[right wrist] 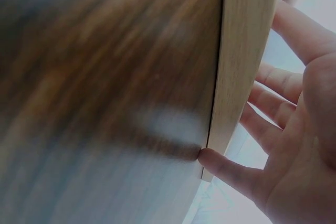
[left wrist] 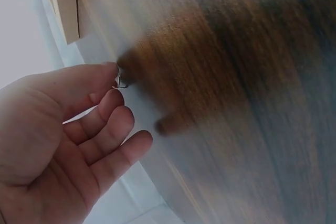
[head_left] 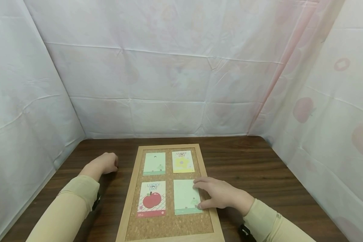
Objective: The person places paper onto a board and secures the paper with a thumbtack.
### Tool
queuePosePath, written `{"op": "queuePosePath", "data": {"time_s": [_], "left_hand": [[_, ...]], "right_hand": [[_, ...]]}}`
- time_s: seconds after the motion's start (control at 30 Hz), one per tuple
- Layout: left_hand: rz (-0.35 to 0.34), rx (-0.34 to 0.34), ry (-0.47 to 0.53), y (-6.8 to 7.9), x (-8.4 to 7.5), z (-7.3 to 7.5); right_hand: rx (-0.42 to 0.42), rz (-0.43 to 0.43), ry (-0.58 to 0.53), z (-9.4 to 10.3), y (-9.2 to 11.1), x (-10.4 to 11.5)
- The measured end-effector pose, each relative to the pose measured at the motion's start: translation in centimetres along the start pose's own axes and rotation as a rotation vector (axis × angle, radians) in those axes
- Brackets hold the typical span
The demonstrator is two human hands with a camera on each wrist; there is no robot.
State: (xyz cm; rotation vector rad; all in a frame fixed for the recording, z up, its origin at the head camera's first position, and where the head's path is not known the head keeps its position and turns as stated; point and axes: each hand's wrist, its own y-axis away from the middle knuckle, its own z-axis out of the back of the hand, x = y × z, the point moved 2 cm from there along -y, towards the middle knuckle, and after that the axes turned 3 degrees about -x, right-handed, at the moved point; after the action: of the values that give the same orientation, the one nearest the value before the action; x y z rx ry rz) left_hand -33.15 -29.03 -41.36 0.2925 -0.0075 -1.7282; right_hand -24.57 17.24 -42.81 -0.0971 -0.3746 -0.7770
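Note:
My left hand (head_left: pixel 104 163) is low over the table, left of the corkboard (head_left: pixel 216 225). In the left wrist view its thumb and forefinger pinch a small shiny metal pin (left wrist: pixel 122 83), while the other fingers are loosely bent. My right hand (head_left: pixel 220 195) lies across the board's right edge with fingers spread. Its thumb and fingertips touch the right side of a pale green card (head_left: pixel 184 198) at the board's lower right. Along the wooden frame (right wrist: pixel 247 35) in the right wrist view, the little finger reaches down to the tabletop.
Another green card (head_left: pixel 154 166), a yellow flower card (head_left: pixel 183 163) and a red apple card (head_left: pixel 152 200) lie on the cork, each with a small dark dot near its top. The dark wood table (head_left: pixel 245 164) is bounded by pale patterned curtains (head_left: pixel 169 84) behind and at both sides.

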Motion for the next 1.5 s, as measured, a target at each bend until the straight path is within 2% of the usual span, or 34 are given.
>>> {"op": "queuePosePath", "data": {"time_s": [0.23,0.5,0.6,0.83,1.13,1.5], "left_hand": [[-0.035,-0.072,0.026,-0.2,0.3,0.8],[-0.093,-0.09,0.013,-0.1,0.5,1.7],[-0.098,-0.07,-0.003,-0.1,0.6,1.8],[-0.096,0.013,-0.018,-0.3,1.2,0.8],[-0.09,0.026,-0.056,0.0,0.9,0.4],[-0.117,0.025,-0.071,0.1,0.7,0.1]], "right_hand": [[0.001,0.003,-0.002,0.0,0.0,-0.1],[0.0,-0.002,0.002,0.0,0.0,0.0],[-0.001,-0.004,0.01,0.0,0.0,0.0],[-0.001,0.0,0.01,0.0,0.0,0.1],[-0.002,0.0,0.013,-0.1,-0.1,0.0],[-0.011,0.005,0.021,-0.2,-0.1,-0.2]]}}
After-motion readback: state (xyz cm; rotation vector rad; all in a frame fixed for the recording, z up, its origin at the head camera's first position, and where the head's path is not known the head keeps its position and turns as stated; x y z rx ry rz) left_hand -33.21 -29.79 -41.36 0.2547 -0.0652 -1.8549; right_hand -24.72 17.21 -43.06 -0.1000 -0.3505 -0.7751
